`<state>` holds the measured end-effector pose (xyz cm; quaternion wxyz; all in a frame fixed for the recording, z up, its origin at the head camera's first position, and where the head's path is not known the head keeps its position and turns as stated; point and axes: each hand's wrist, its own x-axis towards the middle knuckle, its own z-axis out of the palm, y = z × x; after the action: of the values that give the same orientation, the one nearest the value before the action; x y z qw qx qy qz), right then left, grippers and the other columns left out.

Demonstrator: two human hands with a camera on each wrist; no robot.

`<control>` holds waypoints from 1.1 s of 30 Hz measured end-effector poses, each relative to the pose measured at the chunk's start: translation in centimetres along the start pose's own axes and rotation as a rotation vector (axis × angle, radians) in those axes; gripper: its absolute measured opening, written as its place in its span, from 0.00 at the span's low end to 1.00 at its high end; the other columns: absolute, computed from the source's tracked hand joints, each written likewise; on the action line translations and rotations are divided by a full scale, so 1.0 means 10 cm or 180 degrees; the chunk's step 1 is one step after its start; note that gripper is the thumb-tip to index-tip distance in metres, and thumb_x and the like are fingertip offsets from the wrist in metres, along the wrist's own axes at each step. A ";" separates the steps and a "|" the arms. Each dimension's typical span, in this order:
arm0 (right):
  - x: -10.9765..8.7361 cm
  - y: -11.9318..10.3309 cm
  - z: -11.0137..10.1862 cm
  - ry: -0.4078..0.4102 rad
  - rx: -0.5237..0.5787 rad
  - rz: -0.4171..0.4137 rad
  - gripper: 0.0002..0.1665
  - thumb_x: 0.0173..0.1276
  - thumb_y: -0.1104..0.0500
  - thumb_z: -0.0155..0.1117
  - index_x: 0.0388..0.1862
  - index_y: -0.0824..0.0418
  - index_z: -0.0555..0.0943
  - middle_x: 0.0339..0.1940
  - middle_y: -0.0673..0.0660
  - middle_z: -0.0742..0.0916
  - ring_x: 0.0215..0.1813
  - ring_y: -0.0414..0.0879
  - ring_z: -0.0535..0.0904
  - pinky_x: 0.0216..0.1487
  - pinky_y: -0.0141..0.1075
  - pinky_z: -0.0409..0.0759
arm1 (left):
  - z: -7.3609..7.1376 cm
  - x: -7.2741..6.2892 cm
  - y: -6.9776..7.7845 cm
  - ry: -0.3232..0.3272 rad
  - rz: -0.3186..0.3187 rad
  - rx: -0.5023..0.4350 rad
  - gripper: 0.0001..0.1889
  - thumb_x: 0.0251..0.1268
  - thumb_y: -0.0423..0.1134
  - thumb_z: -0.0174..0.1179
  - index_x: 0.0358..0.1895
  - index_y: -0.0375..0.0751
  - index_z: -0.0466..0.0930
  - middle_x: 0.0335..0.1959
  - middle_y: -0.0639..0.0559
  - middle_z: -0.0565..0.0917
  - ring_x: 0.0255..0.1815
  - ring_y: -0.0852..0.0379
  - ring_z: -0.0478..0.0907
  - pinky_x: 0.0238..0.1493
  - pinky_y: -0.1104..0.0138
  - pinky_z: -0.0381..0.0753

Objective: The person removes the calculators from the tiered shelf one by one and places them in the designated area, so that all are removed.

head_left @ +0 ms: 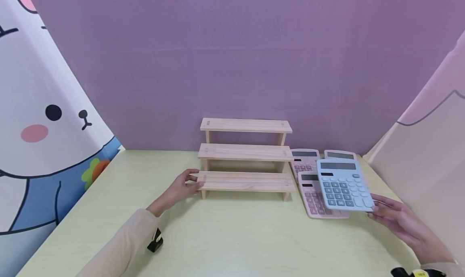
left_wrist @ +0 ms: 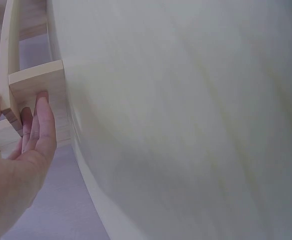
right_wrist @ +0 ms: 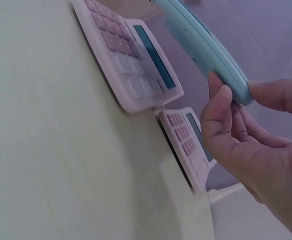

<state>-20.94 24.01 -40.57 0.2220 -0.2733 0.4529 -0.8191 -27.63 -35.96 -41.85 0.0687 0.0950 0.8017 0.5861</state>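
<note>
My right hand pinches the lower right corner of a light blue calculator between thumb and fingers. In the right wrist view the blue calculator is lifted above the table, seen edge-on. Under it lies a pink calculator, partly covered in the head view. My left hand holds the left end of the lowest step of a three-step wooden stand. In the left wrist view the thumb is on the upper side of the board and the fingers reach beneath it.
Behind the blue calculator lie another pink calculator and a pale one, next to the stand's right side. A purple cloth wall rises behind the table. Printed cloth bounds the left side, and a pale panel the right.
</note>
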 end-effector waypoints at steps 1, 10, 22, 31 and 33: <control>-0.02 -0.01 -0.02 -0.0013 0.0023 0.0008 0.34 0.65 0.80 0.21 0.60 0.67 0.70 0.54 0.62 0.80 0.56 0.50 0.77 0.58 0.37 0.77 | 0.00 0.00 0.00 -0.0010 0.0014 0.0010 0.28 0.63 0.35 0.56 0.64 0.32 0.57 0.49 0.33 0.71 0.40 0.55 0.79 0.45 0.58 0.83; -0.18 -0.10 -0.18 -0.0115 0.0248 0.0089 0.36 0.65 0.80 0.17 0.61 0.66 0.70 0.56 0.64 0.78 0.58 0.51 0.75 0.60 0.39 0.75 | 0.00 0.00 0.00 -0.0024 -0.0032 -0.0006 0.28 0.63 0.35 0.57 0.64 0.33 0.57 0.50 0.33 0.70 0.40 0.55 0.79 0.46 0.59 0.83; -0.35 -0.16 -0.36 -0.0025 0.0286 0.0177 0.37 0.66 0.80 0.18 0.60 0.64 0.71 0.55 0.63 0.79 0.57 0.51 0.76 0.59 0.39 0.76 | -0.01 0.00 -0.01 -0.0051 0.0049 0.0013 0.29 0.62 0.38 0.57 0.63 0.31 0.57 0.49 0.32 0.70 0.41 0.54 0.79 0.45 0.60 0.83; -0.43 -0.19 -0.47 -0.0011 0.0356 0.0192 0.38 0.64 0.80 0.16 0.59 0.64 0.72 0.54 0.64 0.79 0.57 0.51 0.76 0.58 0.40 0.76 | -0.03 -0.03 0.00 -0.0117 0.0220 -0.0007 0.31 0.62 0.42 0.58 0.62 0.30 0.57 0.47 0.32 0.70 0.40 0.55 0.79 0.43 0.61 0.84; -0.44 -0.20 -0.48 -0.0014 0.0374 0.0218 0.38 0.65 0.80 0.16 0.59 0.64 0.72 0.54 0.64 0.79 0.57 0.51 0.76 0.58 0.40 0.76 | -0.02 -0.01 0.00 -0.0089 0.0107 0.0004 0.30 0.62 0.39 0.58 0.63 0.31 0.57 0.49 0.32 0.69 0.41 0.55 0.79 0.45 0.59 0.83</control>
<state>-21.01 30.70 -42.06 0.2666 -0.2459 0.4126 -0.8356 -27.55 -36.15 -41.80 0.0699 0.1166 0.7993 0.5853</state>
